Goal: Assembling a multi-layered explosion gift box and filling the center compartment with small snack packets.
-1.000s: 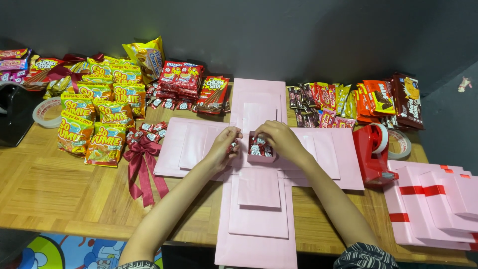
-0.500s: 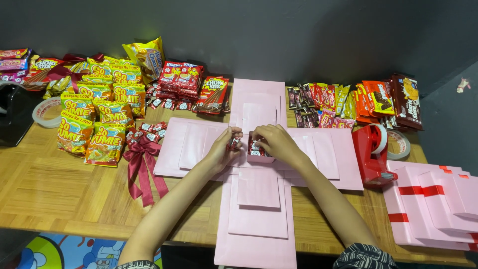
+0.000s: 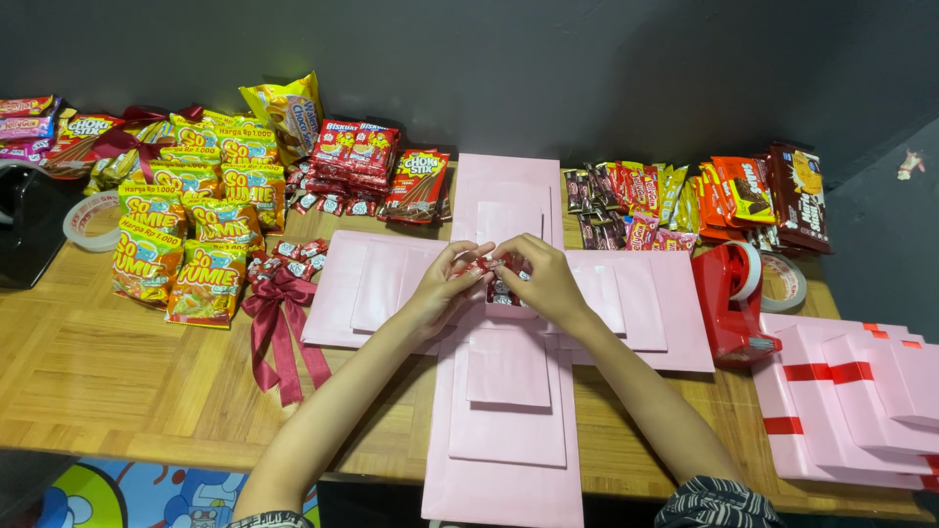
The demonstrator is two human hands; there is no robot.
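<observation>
Sweets (image 3: 492, 265) pinched between left hand (image 3: 445, 288) and right hand (image 3: 548, 284) above the small centre box (image 3: 509, 298) of the unfolded pink box (image 3: 504, 391); filling step, next likely needs a careful lowering in.

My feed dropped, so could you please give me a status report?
Left hand and right hand together pinching small wrapped candies. Over pink box centre. Nothing obstructing.

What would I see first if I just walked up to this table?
Right in the middle, a big pink cross-shaped paper box lies unfolded on the wooden table, and the left hand and right hand meet over its centre, pinching small wrapped candies. To the left sit bright yellow-orange snack bags and a dark red ribbon bow. To the right stands a red tape dispenser.
</observation>
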